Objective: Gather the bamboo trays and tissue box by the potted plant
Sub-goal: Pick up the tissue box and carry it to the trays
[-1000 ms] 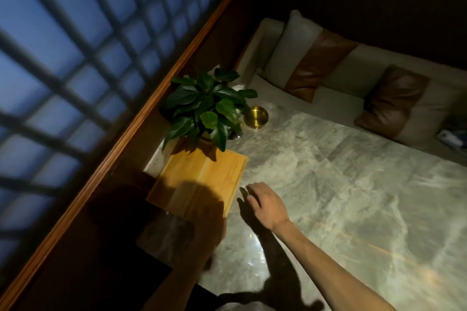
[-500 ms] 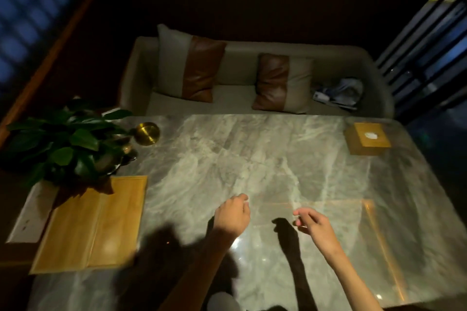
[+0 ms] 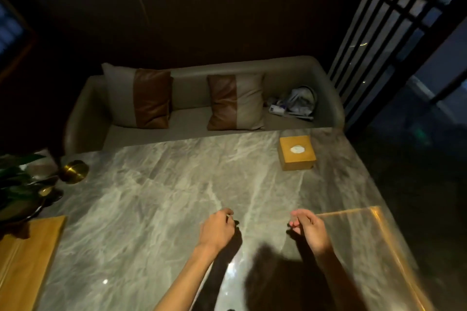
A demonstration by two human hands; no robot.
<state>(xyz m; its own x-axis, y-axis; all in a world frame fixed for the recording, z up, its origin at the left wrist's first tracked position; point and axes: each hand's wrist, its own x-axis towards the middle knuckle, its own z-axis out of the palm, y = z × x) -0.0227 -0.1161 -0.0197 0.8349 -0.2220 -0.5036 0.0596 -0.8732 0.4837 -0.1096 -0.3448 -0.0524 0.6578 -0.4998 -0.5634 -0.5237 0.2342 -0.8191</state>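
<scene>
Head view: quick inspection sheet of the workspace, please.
Surface: marble table, glossy, lit patches.
Job's things: bamboo trays at left edge by the plant; tissue box alone at far right.
Clutter: brass bowl beside the plant.
Hands: left hand and right hand over the near table, fingers loosely curled, holding nothing.
Cables: nothing seen.
Surroundings: sofa with two cushions and a pile of belongings; slatted screen at right; room dim.

No words, numbers or signs can be read anywhere. The tissue box at about one o'clock has a plain top with no writing.
</scene>
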